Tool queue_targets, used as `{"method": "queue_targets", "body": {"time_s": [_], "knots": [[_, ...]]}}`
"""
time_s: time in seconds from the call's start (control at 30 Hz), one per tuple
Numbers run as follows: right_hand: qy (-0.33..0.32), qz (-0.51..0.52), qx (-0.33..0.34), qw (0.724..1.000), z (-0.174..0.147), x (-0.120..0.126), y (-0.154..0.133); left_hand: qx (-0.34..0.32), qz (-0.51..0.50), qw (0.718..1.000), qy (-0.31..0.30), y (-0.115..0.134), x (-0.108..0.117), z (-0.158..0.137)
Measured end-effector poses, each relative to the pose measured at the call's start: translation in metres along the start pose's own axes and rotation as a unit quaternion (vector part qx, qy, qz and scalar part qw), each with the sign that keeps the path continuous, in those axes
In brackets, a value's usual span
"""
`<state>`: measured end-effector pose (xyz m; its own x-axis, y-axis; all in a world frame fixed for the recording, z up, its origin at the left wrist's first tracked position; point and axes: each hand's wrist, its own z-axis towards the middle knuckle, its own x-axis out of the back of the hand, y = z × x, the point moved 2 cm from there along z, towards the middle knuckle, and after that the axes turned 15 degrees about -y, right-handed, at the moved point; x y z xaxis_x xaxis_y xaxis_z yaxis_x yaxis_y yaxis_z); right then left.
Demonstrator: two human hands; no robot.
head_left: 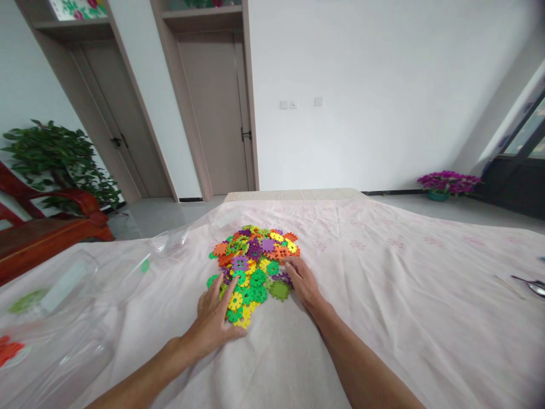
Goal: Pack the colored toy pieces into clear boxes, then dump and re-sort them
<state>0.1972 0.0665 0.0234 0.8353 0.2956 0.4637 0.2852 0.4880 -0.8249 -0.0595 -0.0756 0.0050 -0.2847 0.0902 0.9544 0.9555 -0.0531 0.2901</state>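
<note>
A heap of plastic interlocking pieces [258,277] in green, yellow, orange and purple lies on the pale cloth. My left hand [217,311] rests at the heap's near left side, fingers spread over green and yellow flower-shaped discs, with the thumb beside a yellow disc [243,319]. On the heap's right side is my right hand [303,283], its fingertips at the edge near an orange square piece [281,254]. Below those fingers lies an olive-green square piece [279,291]. What the right fingertips touch is partly hidden.
Clear plastic containers [70,284] stand on the left of the cloth-covered table [383,318]; a red piece [8,349] and a green one [29,301] show through. A spoon [537,288] lies at the right edge. A red wooden chair [55,227] stands beyond the left side.
</note>
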Motion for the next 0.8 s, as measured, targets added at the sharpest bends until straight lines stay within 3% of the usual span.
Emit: {"method": "queue_targets", "body": {"time_s": [0.13,0.3,0.47,0.63,0.8], "knots": [[-0.104,-0.101,0.022,0.989,-0.003,-0.007,-0.009,-0.037,-0.008,0.996,0.077,0.010,0.002,0.014],[-0.218,-0.222,0.039,0.950,-0.010,-0.018,-0.019,-0.114,0.040,0.981,0.151,0.033,0.008,0.031],[-0.198,-0.317,0.024,0.927,-0.013,-0.027,-0.036,-0.121,0.069,0.973,0.182,0.038,0.012,0.038],[-0.174,-0.401,0.033,0.899,-0.009,-0.040,-0.053,-0.143,0.051,0.976,0.157,0.032,0.018,0.035],[-0.222,-0.440,0.044,0.869,0.003,-0.052,-0.066,-0.148,0.048,0.971,0.183,0.026,0.023,0.042]]}}
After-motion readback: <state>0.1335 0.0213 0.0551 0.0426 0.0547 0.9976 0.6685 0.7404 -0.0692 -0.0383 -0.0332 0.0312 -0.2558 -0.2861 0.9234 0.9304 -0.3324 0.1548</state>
